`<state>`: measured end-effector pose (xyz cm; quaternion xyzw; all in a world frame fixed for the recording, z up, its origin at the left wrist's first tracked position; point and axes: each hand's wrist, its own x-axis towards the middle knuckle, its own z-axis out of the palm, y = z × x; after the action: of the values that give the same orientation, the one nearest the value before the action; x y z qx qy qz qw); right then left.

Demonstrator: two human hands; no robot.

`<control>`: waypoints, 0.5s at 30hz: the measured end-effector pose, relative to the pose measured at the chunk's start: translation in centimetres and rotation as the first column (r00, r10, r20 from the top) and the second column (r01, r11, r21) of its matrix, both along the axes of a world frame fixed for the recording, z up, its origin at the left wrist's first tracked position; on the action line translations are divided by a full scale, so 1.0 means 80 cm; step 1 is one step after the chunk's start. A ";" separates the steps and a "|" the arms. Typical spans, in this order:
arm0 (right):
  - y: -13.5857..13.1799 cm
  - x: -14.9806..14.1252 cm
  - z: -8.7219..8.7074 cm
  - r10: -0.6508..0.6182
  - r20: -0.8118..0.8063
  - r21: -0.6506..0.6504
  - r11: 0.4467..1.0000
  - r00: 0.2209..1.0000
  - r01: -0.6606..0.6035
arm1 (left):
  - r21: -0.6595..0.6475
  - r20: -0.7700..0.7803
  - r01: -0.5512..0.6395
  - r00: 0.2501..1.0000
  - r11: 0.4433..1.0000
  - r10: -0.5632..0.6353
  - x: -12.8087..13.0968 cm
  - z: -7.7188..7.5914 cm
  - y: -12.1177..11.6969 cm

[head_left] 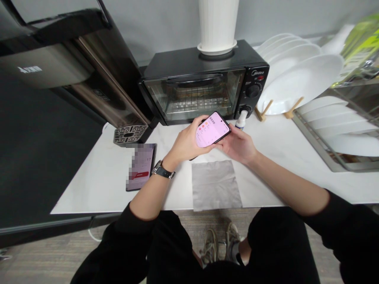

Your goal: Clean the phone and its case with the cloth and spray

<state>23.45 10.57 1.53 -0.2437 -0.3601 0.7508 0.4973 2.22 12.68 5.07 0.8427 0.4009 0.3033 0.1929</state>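
Note:
Between my hands, above the white counter, a smartphone [213, 129] is held tilted with its pink screen lit. My left hand [188, 141], with a watch on its wrist, grips the phone from the left side and below. My right hand [238, 145] is closed at the phone's right end, fingers partly hidden beneath it. A grey cloth [216, 184] lies flat on the counter just below the hands, reaching the front edge. To the left rests a second device with a screen [142, 165], partly pixelated. A small white spray bottle [241, 120] stands behind my right hand.
A black toaster oven [204, 65] stands at the back, a white pot [218, 23] on top. A drink dispenser [97, 79] is at the left. White plates [296, 79] stand in wooden holders at the right, beside a metal dish rack [316, 146]. The counter's front edge [177, 209] runs before my legs.

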 end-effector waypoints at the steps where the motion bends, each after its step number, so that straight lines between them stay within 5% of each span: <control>1: 0.000 0.000 0.000 0.002 0.005 -0.001 1.000 1.000 -0.002 | 0.001 0.000 0.001 1.000 1.000 -0.001 0.000 -0.001 0.001; 15: 0.000 0.000 -0.002 -0.002 0.029 0.005 1.000 1.000 0.002 | 0.014 -0.001 0.025 1.000 1.000 -0.025 -0.002 -0.005 0.004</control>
<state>23.42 10.58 1.37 -0.2536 -0.3689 0.7458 0.4933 2.07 13.02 4.70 0.8491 0.3883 0.3033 0.1903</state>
